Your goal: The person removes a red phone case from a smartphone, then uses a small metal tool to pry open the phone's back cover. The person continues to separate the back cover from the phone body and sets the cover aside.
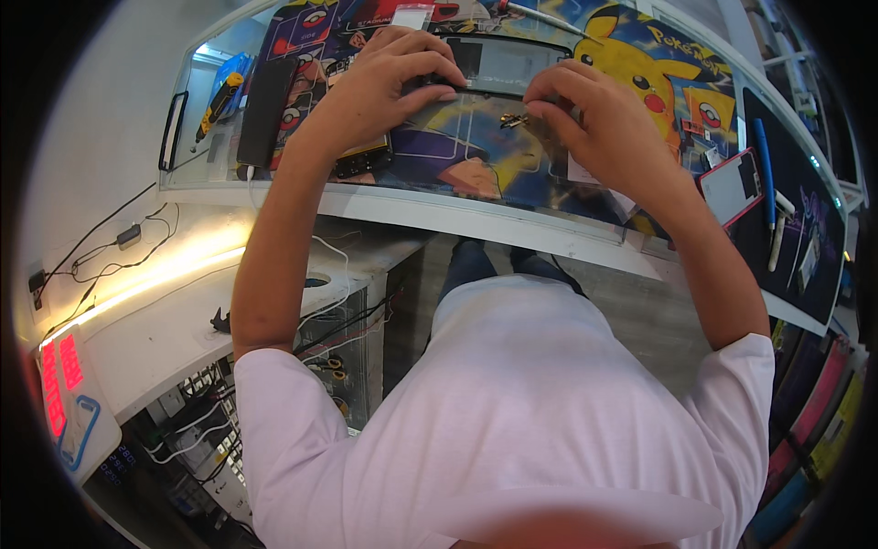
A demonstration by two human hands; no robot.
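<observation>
Across the far middle of the counter lies a long phone frame (pixel 498 66) with a dark rim and a grey inner face. My left hand (pixel 402 78) is closed at its left end, thumb and forefinger at the near edge. Near its right end is my right hand (pixel 590 114), with thumb and forefinger drawn together; what is between them, if anything, is too small to make out. Just left of those fingertips shows a small gold-coloured piece (pixel 514 120). Beside my left wrist sits an opened dark phone (pixel 364 157), partly hidden by the arm.
A black phone (pixel 266 114) with a white cable and a yellow-black tool (pixel 219 101) lie at the left. To the right are a red-edged phone panel (pixel 733 188), a blue pen-like tool (pixel 765 169) and a dark mat (pixel 809 220). A white-handled tool (pixel 549 18) lies behind.
</observation>
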